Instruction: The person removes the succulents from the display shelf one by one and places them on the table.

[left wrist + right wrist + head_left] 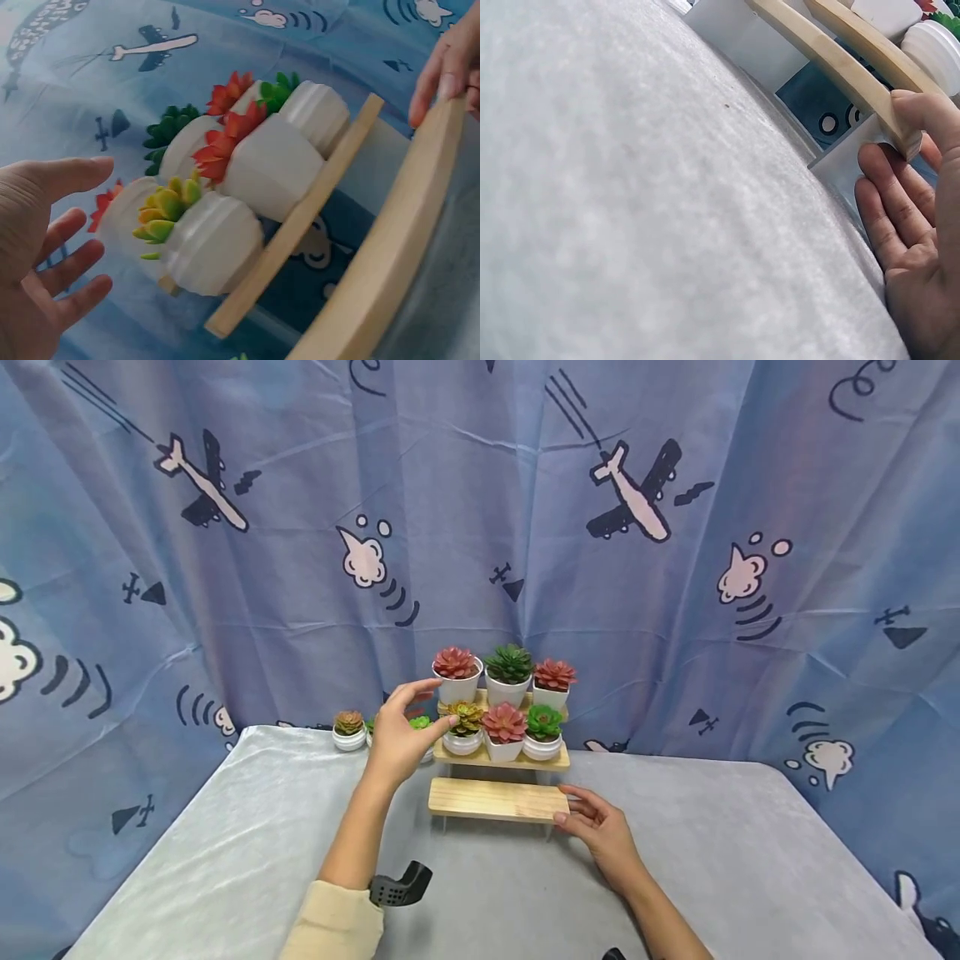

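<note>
A three-step wooden display stand [495, 799] holds potted succulents on its back and middle steps, with its front step bare. My right hand [600, 833] grips the right end of the front step, thumb on the board [847, 64] and fingers bent beneath it. My left hand [397, 739] hovers at the stand's left side, thumb and fingers spread, nothing between them. Nearest to it are a yellow succulent [169, 208] in a round white pot and a red succulent [454, 663] behind. A pink succulent [504, 723] and a green one [544, 723] fill the middle step.
On the back step also stand a dark green succulent [509, 663] and a red one [554, 674]. Left of the stand, an orange-brown succulent [348, 723] and green ones sit on the grey cloth [247, 843], partly behind my left hand. A blue curtain [465, 510] hangs behind the table.
</note>
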`<state>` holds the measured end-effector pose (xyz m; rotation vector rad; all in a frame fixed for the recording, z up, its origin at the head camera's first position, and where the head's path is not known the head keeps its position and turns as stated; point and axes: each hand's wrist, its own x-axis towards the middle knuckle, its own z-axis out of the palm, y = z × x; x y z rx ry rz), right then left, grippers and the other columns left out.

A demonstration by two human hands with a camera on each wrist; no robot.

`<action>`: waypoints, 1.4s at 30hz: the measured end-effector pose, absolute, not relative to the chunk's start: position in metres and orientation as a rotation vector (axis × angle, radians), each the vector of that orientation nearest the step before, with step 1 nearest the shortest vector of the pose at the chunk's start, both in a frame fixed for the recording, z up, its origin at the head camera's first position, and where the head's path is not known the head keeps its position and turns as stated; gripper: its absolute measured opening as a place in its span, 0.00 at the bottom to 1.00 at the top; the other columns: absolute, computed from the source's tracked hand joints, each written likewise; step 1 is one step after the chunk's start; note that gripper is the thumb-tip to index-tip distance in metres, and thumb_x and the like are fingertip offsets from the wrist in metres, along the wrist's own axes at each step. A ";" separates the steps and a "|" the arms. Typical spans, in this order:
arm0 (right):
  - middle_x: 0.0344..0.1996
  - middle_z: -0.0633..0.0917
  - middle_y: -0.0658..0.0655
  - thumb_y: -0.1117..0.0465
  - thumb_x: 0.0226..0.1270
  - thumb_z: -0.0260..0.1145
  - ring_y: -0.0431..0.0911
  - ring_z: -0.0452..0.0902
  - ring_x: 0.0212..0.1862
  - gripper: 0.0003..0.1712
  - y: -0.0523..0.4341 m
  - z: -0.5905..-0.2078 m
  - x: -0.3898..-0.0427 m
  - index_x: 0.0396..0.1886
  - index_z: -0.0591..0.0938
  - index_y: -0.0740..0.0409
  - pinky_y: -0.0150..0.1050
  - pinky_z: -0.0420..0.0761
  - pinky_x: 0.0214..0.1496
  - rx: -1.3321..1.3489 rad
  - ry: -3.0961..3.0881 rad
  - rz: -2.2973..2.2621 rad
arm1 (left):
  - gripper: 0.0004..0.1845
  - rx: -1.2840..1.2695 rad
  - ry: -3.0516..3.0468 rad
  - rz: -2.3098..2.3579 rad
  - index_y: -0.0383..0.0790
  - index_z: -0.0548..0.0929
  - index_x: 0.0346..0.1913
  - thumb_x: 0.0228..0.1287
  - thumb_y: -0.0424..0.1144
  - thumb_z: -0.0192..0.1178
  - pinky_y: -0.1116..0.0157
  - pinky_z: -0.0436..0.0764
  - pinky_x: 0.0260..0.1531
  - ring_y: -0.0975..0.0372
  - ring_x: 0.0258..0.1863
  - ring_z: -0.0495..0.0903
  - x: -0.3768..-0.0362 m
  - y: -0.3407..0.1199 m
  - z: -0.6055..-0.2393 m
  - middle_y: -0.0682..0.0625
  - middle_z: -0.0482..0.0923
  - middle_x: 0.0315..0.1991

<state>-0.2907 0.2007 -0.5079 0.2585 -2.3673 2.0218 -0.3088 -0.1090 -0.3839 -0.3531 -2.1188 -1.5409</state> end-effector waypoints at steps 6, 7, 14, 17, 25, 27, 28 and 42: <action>0.54 0.83 0.71 0.65 0.66 0.71 0.35 0.86 0.43 0.32 0.201 -0.507 -0.292 0.68 0.74 0.65 0.32 0.88 0.47 0.268 -2.367 2.024 | 0.29 -0.403 -2.175 -1.530 0.41 0.82 0.61 0.54 0.36 0.77 0.46 0.76 0.65 0.49 0.62 0.77 -0.312 -0.097 -0.399 0.43 0.77 0.61; 0.54 0.83 0.71 0.65 0.66 0.71 0.35 0.86 0.43 0.32 0.201 -0.507 -0.292 0.68 0.74 0.66 0.32 0.88 0.47 0.278 -2.367 2.024 | 0.29 -0.407 -2.188 -1.513 0.42 0.82 0.61 0.54 0.36 0.77 0.46 0.75 0.66 0.50 0.62 0.77 -0.312 -0.094 -0.401 0.44 0.77 0.61; 0.52 0.84 0.70 0.66 0.65 0.71 0.35 0.86 0.43 0.31 0.202 -0.508 -0.294 0.67 0.74 0.67 0.32 0.88 0.46 0.310 -2.352 2.020 | 0.32 -0.356 -2.176 -1.402 0.43 0.83 0.59 0.48 0.37 0.80 0.47 0.72 0.68 0.49 0.65 0.75 -0.314 -0.077 -0.413 0.46 0.78 0.62; 0.52 0.84 0.70 0.66 0.65 0.71 0.35 0.86 0.42 0.31 0.202 -0.508 -0.294 0.67 0.75 0.67 0.32 0.88 0.46 0.302 -2.349 2.017 | 0.32 -0.321 -2.147 -1.381 0.45 0.83 0.59 0.47 0.38 0.80 0.48 0.73 0.67 0.49 0.64 0.76 -0.316 -0.074 -0.417 0.46 0.78 0.62; 0.53 0.84 0.71 0.65 0.65 0.71 0.35 0.86 0.43 0.32 0.202 -0.509 -0.292 0.68 0.74 0.67 0.32 0.88 0.46 0.298 -2.347 2.030 | 0.32 -0.282 -2.090 -1.257 0.47 0.83 0.58 0.46 0.38 0.81 0.49 0.78 0.63 0.51 0.62 0.79 -0.319 -0.065 -0.432 0.48 0.80 0.60; 0.54 0.83 0.71 0.65 0.65 0.71 0.35 0.86 0.43 0.32 0.202 -0.508 -0.292 0.68 0.74 0.67 0.32 0.88 0.46 0.289 -2.345 2.036 | 0.32 -0.273 -2.073 -1.243 0.47 0.84 0.58 0.46 0.38 0.81 0.50 0.78 0.64 0.51 0.62 0.80 -0.319 -0.063 -0.434 0.48 0.80 0.59; 0.54 0.83 0.71 0.65 0.65 0.71 0.35 0.86 0.43 0.32 0.202 -0.508 -0.291 0.68 0.74 0.67 0.32 0.88 0.46 0.287 -2.344 2.039 | 0.31 -0.271 -2.068 -1.240 0.47 0.84 0.58 0.46 0.37 0.81 0.50 0.77 0.65 0.51 0.62 0.79 -0.319 -0.062 -0.435 0.48 0.80 0.59; 0.53 0.83 0.70 0.66 0.66 0.71 0.36 0.86 0.43 0.32 0.201 -0.508 -0.290 0.68 0.74 0.67 0.32 0.88 0.46 0.290 -2.337 2.041 | 0.34 -0.208 -2.044 -1.214 0.47 0.80 0.63 0.51 0.37 0.79 0.49 0.77 0.65 0.49 0.65 0.75 -0.317 -0.054 -0.441 0.43 0.74 0.64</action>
